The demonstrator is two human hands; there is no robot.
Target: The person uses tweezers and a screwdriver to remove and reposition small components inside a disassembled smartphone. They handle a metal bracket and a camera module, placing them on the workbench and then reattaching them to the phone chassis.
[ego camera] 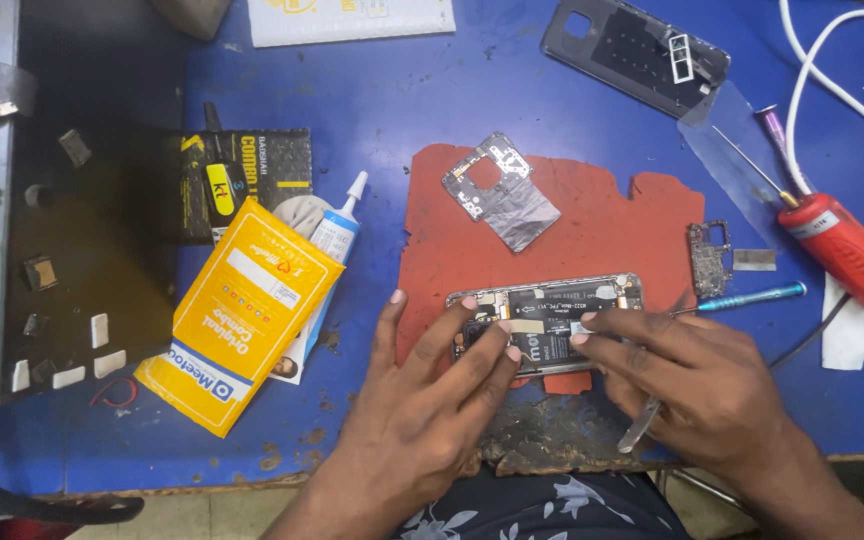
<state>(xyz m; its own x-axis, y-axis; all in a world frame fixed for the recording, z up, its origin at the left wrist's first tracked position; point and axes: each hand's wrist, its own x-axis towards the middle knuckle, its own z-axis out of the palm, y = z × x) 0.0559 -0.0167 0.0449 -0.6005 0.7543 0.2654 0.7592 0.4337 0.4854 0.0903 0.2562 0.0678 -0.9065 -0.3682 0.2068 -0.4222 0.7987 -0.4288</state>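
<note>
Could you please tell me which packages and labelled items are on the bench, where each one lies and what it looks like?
Yellow packet: flat, rectangular, yellow-orange with a white panel, left of the left hand.
Black packet: flat, black with yellow markings, behind the yellow one.
Glue tube: white with a blue label, nozzle pointing away, partly under the yellow packet.
White packet: flat, pale with yellow print, at the far edge.

Opened phone (548, 320), back cover off, flat on red mat (592, 220), innards exposed.
</note>
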